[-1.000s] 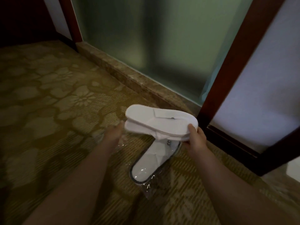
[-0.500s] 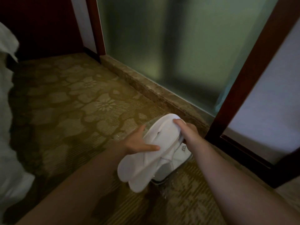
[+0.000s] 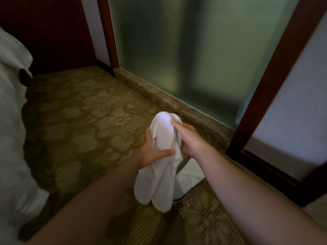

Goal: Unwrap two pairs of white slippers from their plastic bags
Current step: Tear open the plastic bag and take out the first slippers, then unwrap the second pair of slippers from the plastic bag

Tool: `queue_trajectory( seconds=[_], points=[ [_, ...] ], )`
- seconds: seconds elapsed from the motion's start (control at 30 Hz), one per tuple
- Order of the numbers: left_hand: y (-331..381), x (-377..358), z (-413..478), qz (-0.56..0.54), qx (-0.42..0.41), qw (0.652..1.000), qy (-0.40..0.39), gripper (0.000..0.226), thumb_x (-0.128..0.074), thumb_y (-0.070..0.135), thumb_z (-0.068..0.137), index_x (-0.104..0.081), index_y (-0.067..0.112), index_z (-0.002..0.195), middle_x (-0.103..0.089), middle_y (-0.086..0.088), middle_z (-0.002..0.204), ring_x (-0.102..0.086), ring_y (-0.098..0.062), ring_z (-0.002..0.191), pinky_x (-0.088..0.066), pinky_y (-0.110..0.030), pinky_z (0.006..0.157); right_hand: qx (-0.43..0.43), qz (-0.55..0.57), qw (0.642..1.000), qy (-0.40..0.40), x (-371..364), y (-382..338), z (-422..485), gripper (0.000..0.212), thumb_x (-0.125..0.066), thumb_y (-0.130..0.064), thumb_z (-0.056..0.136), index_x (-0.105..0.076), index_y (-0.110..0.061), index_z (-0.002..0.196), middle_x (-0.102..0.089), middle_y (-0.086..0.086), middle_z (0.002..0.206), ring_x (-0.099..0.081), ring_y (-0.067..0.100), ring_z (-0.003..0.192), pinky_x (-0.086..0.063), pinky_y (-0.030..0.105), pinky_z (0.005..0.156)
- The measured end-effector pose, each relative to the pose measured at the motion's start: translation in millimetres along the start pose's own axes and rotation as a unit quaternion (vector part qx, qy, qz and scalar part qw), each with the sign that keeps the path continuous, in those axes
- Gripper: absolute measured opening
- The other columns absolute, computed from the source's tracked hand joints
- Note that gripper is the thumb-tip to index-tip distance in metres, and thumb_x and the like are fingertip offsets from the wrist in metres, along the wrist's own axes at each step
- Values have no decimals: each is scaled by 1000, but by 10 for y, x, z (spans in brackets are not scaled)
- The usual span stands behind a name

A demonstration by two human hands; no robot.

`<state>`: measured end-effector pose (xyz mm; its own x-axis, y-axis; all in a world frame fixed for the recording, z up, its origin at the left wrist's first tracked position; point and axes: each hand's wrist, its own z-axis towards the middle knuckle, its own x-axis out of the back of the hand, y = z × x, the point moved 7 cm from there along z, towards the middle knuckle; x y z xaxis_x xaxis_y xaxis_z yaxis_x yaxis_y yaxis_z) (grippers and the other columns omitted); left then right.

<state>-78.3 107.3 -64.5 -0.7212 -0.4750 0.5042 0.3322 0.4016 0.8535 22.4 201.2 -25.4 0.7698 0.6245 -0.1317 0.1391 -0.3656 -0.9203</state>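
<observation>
two bare forearms enter from bottom of frame; white bedding [image 3: 12, 138] along left edge; left hand [image 3: 152, 152] at frame centre grips unwrapped slipper pair [image 3: 159, 167] from left side, thumb laid across sole, fingers wrapped behind; right hand [image 3: 189, 138] clasps same pair from right near upper end, fingers curled round its edge; pair held off patterned carpet [image 3: 79, 121], hanging down; second pair in plastic bag [image 3: 189, 181] on carpet just behind, lower centre; stone sill [image 3: 159, 96], frosted glass panel [image 3: 194, 50], dark wooden frame [image 3: 265, 85] beyond.
</observation>
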Motion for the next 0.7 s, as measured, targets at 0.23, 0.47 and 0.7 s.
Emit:
queue_trajectory(
  seconds=[0.23, 0.47, 0.7],
  points=[
    [108, 92, 93, -7, -1, 998, 63, 137, -86, 49, 49, 3, 25, 150, -12, -4, 157, -20, -25, 144, -25, -42, 116, 29, 12, 995, 99, 266, -66, -1, 46, -64, -41, 84, -57, -16, 122, -67, 12, 109, -66, 30, 94, -54, 47, 87],
    [-188, 457, 104, -5, 90, 989, 121, 117, -78, 53, 63, -7, 22, 150, -19, -10, 156, -27, -31, 141, -29, -47, 113, 41, 10, 990, 135, 463, -72, -19, 42, -62, -33, 87, -56, -13, 123, -66, 11, 101, -66, 28, 92, -55, 46, 88],
    [-429, 762, 49, 5, 88, 990, 114, 56, -33, 38, 100, -24, 13, 149, -27, -13, 156, -28, -31, 142, -24, -40, 113, 18, -43, 991, 123, 417, 32, 28, 39, -60, -28, 89, -55, -17, 125, -61, 6, 95, -62, 22, 85, -53, 40, 79]
  ],
)
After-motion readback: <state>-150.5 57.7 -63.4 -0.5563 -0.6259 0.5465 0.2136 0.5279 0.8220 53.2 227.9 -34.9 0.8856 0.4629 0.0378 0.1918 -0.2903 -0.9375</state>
